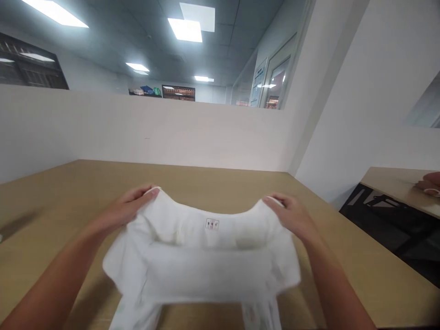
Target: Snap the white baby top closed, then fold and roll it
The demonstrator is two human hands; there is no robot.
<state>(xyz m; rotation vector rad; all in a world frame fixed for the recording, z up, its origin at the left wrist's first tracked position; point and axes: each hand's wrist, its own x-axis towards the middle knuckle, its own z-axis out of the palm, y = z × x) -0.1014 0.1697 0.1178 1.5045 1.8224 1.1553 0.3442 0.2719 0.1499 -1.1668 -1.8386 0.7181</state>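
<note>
A white garment (206, 256) with a small label near its far edge is held up just over the wooden table (220, 183). My left hand (132, 201) pinches the garment's far left corner. My right hand (292, 215) grips the far right corner. The cloth sags between the two hands and hangs toward me, blurred at its lower edge.
White partition walls (172, 133) close the table at the back and the right. Another person's hand (429, 183) rests on a neighbouring desk at the far right. A dark gap with a chair lies between the two desks.
</note>
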